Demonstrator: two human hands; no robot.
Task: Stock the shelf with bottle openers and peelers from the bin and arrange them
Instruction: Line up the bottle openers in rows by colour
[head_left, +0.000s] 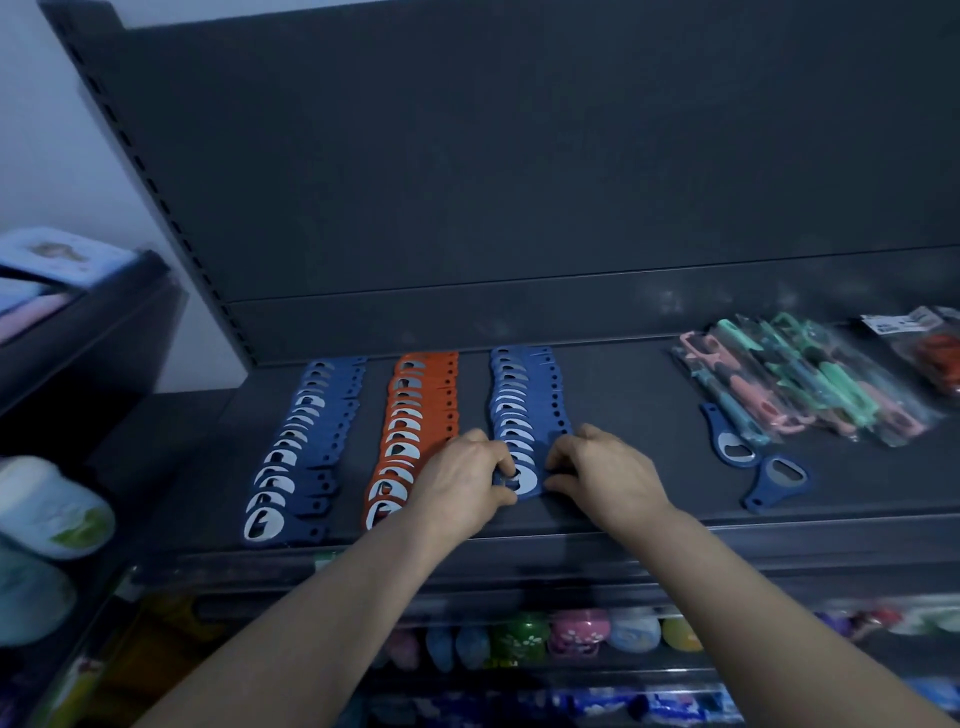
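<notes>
Pinching the frontmost flat blue plastic bottle opener (522, 480) between left hand (462, 480) and right hand (605, 478), fingers (496, 464) curled on its edges. Lying on the dark metal shelf (649, 415), just right of the row of orange openers (418, 415).

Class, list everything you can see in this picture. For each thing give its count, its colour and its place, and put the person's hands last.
shelf: one, dark grey, across the middle
left row: one row of overlapping openers, blue, shelf's left
middle row: one row of openers, orange, right of the left row
right row: one row of openers, blue, centre
front opener: one, blue, near end of right row
loose openers: two, blue, right of the rows
peelers: a pile of packets, pink and green, right rear
packet: one, clear with red-orange contents, far right
lower goods: several, mixed colours, shelf below, blurred
left hand: one, pinches front opener's left edge
right hand: one, pinches its right edge
</notes>
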